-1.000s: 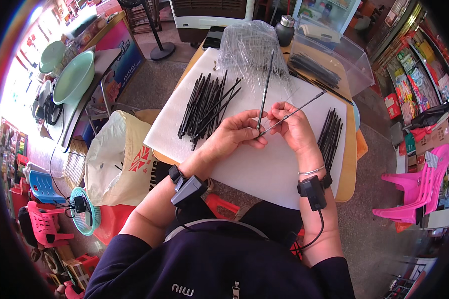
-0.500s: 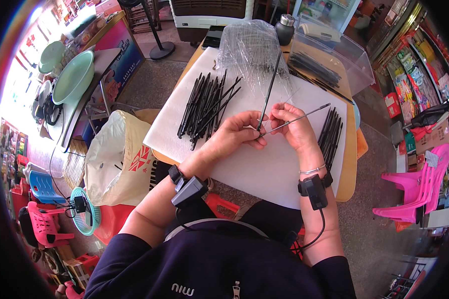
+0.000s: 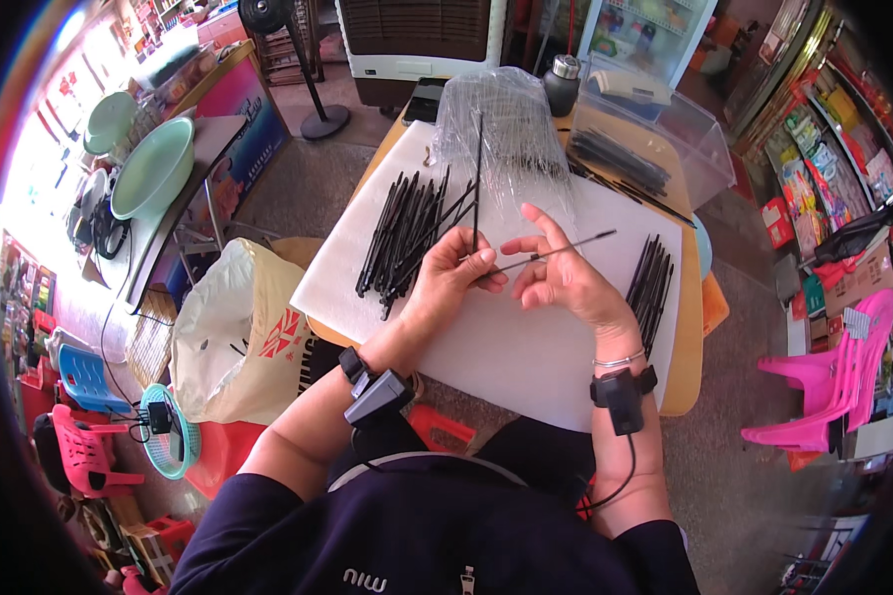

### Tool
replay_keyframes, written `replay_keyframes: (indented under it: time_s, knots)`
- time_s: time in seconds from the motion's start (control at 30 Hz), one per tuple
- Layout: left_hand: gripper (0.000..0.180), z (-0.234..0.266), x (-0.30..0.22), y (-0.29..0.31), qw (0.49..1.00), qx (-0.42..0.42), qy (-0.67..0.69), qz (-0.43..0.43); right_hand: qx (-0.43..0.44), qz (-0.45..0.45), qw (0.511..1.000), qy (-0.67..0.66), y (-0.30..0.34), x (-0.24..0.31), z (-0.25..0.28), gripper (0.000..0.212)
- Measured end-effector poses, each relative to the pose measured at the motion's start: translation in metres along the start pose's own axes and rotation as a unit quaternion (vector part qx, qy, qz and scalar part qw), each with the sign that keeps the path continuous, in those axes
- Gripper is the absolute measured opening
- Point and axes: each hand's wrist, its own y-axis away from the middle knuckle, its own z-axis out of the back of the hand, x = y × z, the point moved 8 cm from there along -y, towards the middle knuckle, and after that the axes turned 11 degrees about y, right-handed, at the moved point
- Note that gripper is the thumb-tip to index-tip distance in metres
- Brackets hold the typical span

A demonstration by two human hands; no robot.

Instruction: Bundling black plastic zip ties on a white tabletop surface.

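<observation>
My left hand [image 3: 451, 273] is closed, thumb against fingers, around the lower end of a thin black rod [image 3: 478, 178] that stands up from it. A second thin dark rod [image 3: 587, 240] slants from the left fingertips toward the right, crossing my right hand's fingers. My right hand [image 3: 571, 283] has its fingers spread, the index stretched out; it does not visibly grip that rod. Left of my hands lies a loose pile of black rods [image 3: 402, 233] on a white foam sheet [image 3: 516, 367]. Another bunch of black rods [image 3: 651, 293] lies beyond my right hand.
A clear plastic bag of thin rods [image 3: 501, 119] lies at the far side of the table. Beside it are a dark bottle [image 3: 563, 84] and a clear bin [image 3: 700, 149]. A pale sack [image 3: 233, 347] stands left of the table, a pink chair [image 3: 833, 377] to the right.
My right hand has opened its pinch and spread its fingers. The upright rod has swung to nearly vertical, and the slanted rod has shifted left and lower in view.
</observation>
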Motion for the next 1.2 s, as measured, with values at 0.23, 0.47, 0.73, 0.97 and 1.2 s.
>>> replay_keyframes:
  time_s: [0.23,0.47,0.73,0.97,1.2]
  knots:
    - [0.007,-0.02,0.0,0.008,0.981,0.034,-0.164,0.094,-0.032,-0.059,0.995,-0.075,-0.007,-0.019,0.012,0.025]
    - [0.009,-0.008,0.002,0.002,0.98,0.047,-0.192,-0.013,-0.062,-0.044,0.997,-0.022,-0.01,-0.023,0.018,0.016]
    - [0.018,-0.015,0.005,0.004,0.984,0.054,-0.17,0.019,-0.078,-0.027,0.996,-0.028,-0.008,-0.019,0.023,0.01]
    - [0.014,-0.009,0.007,0.004,0.979,0.052,-0.197,0.022,-0.095,-0.006,0.995,-0.033,-0.008,-0.016,0.026,0.012]
    - [0.021,-0.016,0.005,0.004,0.981,0.054,-0.186,-0.009,-0.096,0.017,0.995,0.032,-0.008,-0.012,0.023,0.014]
